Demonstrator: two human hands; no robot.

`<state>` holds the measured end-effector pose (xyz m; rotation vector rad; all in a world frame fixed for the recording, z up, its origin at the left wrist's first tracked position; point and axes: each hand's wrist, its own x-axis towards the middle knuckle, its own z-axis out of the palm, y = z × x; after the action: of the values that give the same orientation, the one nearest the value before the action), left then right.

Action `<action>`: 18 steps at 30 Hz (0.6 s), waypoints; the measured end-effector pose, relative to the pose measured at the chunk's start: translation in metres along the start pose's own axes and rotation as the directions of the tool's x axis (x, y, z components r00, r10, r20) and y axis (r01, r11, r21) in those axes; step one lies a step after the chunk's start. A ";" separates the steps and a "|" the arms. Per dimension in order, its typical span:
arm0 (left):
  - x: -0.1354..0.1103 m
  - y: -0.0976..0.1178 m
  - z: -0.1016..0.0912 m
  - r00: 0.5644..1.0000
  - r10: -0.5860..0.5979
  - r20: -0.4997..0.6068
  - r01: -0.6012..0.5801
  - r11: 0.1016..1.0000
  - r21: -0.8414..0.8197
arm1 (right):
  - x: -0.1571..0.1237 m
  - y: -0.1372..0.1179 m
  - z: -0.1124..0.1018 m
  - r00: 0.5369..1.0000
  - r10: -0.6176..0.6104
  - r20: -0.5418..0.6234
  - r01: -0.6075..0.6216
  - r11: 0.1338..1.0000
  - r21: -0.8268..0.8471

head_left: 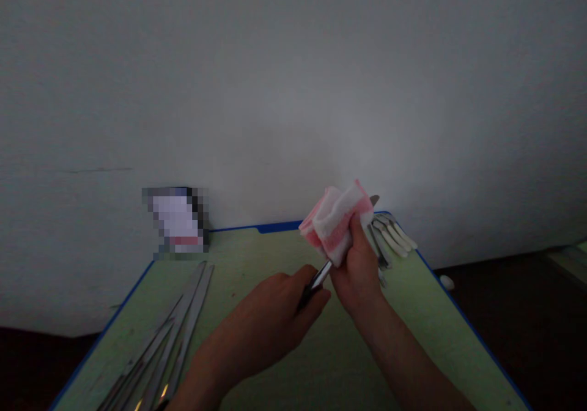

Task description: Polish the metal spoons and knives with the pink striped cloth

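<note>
My left hand [275, 307] is closed around the dark handle of a table knife [323, 274], which points up and to the right. A folded pink-and-white cloth [337, 224] is wrapped about the knife's blade, and my right hand [360, 270] grips cloth and blade together. Beyond the cloth's far corner the rounded metal tip pokes out. Most of the blade is hidden by the cloth. Both hands are above the green tabletop [270, 255].
Several long metal knives [177, 325] lie at the left. White-handled cutlery [394, 236] and darker metal pieces [380, 249] lie at the far right. A blurred upright object [178, 221] leans at the back left. Blue edging [282, 226] borders the table against a pale wall [275, 93].
</note>
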<state>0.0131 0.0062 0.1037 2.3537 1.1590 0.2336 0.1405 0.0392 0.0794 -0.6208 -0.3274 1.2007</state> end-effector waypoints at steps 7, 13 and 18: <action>-0.018 -0.003 -0.019 0.996 0.021 0.090 -0.015 0.998 -0.063 | 0.006 -0.017 0.000 0.995 0.088 -0.042 -0.080 0.984 0.160; -0.026 0.000 -0.027 0.984 0.123 0.126 -0.105 0.985 -0.135 | -0.002 -0.018 0.004 0.990 0.109 -0.092 -0.096 0.987 0.131; -0.014 -0.002 -0.026 0.991 0.134 -0.010 -0.134 0.985 -0.110 | -0.017 -0.009 0.010 0.998 0.032 -0.045 -0.034 0.999 -0.036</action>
<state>-0.0062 0.0055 0.1257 2.3356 0.9638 0.3383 0.1363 0.0238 0.0941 -0.6864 -0.3034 1.2128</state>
